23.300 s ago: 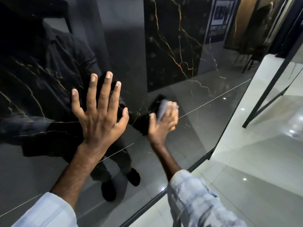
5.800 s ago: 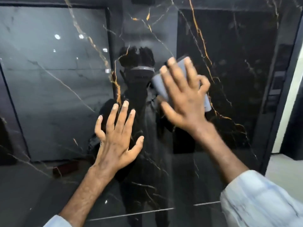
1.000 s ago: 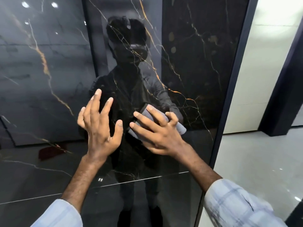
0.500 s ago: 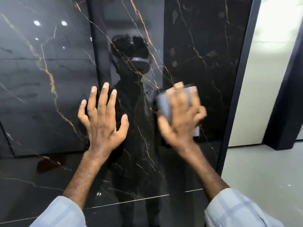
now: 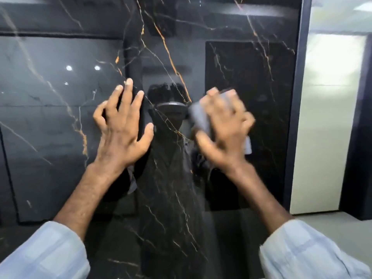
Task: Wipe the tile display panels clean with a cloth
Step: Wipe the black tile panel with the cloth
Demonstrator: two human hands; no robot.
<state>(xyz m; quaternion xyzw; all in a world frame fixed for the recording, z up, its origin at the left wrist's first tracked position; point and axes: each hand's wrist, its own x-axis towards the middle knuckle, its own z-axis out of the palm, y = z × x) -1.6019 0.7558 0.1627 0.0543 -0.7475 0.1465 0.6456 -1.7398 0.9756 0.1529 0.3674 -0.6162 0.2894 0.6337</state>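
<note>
A glossy black marble tile panel (image 5: 241, 67) with gold and white veins fills the view and mirrors the room. My left hand (image 5: 124, 127) rests flat on the panel with spread fingers, left of centre. My right hand (image 5: 225, 129) presses a folded grey cloth (image 5: 201, 117) against the panel at about the same height; it is motion-blurred. Grey edges of the cloth show past the fingers on the left and at the lower right.
The panel's dark frame edge (image 5: 296, 117) runs vertically at the right. Beyond it are a pale wall (image 5: 330, 117), a dark pillar (image 5: 360, 137) and a grey floor (image 5: 332, 220). My light sleeves cover both forearms at the bottom.
Over the last second my right hand swept the cloth from a low, sideways position upward across the panel. My left hand stayed pressed on the panel. The view tilted upward.
</note>
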